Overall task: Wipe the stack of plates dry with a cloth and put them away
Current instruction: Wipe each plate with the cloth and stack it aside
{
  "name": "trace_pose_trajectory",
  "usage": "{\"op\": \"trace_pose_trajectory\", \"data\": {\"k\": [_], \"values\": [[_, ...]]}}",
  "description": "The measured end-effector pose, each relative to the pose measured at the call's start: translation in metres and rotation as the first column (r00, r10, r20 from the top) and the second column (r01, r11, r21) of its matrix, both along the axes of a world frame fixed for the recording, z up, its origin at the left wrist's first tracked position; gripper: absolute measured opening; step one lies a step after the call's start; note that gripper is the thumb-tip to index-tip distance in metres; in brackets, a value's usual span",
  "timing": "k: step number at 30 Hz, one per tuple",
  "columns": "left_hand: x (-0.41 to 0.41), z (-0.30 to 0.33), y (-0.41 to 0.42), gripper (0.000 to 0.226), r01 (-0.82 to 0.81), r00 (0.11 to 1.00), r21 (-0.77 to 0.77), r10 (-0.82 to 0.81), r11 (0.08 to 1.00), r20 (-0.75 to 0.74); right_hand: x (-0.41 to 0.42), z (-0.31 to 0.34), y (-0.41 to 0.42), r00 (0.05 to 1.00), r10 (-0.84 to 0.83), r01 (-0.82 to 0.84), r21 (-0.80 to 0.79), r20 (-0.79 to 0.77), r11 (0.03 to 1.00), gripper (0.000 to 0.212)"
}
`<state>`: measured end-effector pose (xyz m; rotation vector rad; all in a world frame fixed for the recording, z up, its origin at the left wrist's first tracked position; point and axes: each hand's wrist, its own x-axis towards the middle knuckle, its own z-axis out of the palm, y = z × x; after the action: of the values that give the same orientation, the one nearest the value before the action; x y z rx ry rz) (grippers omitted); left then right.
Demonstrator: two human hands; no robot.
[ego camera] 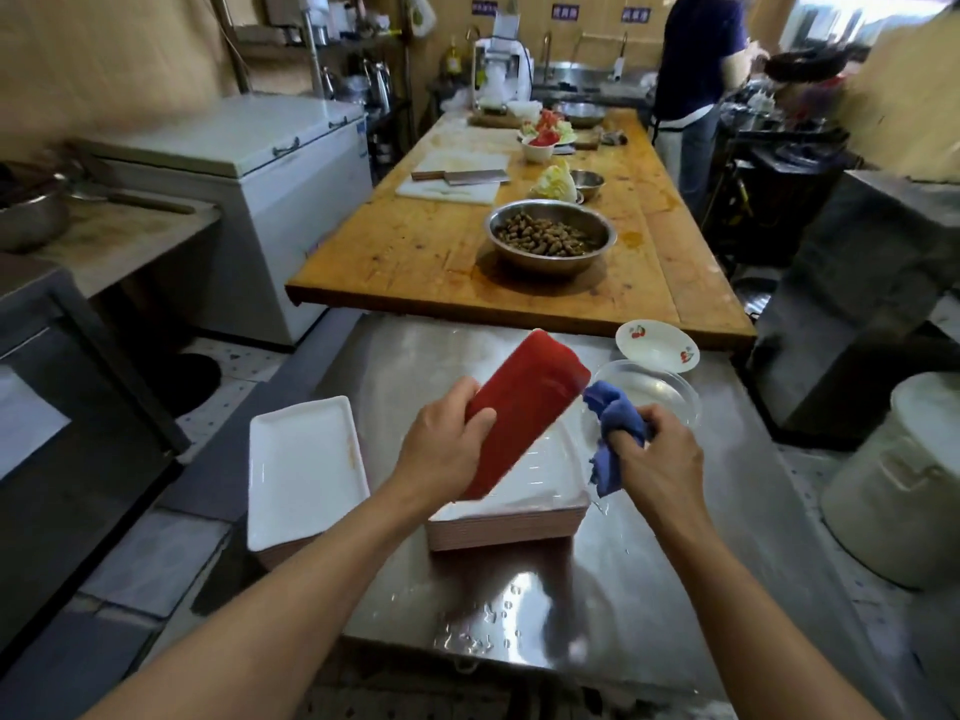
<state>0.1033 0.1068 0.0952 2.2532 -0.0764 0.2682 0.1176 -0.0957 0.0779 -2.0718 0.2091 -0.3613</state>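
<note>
You are standing in a busy kitchen at a wet steel counter (649, 553), with a long wooden table (415, 252) beyond its far edge. Near the counter's middle sits the stack of plates (519, 522) waiting to be dried; a second stack (301, 470) sits at the left edge. Your left hand (441, 449) grips a red plate (519, 413), tilted up above the waiting stack. Your right hand (660, 459) bunches the blue cloth (613, 423) against the plate's right edge. The plate is probably wet and held by one side only, so a hard wipe could twist it loose onto the stack below.
</note>
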Motion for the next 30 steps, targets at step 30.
{"op": "trace_pose_trajectory", "data": {"k": [30], "values": [[-0.043, 0.045, 0.045, 0.017, 0.007, 0.986, -0.826, -0.143, 0.564, -0.090, -0.009, 0.097, 0.108, 0.776, 0.575, -0.234, -0.727, 0.259, 0.645, 0.049]]}}
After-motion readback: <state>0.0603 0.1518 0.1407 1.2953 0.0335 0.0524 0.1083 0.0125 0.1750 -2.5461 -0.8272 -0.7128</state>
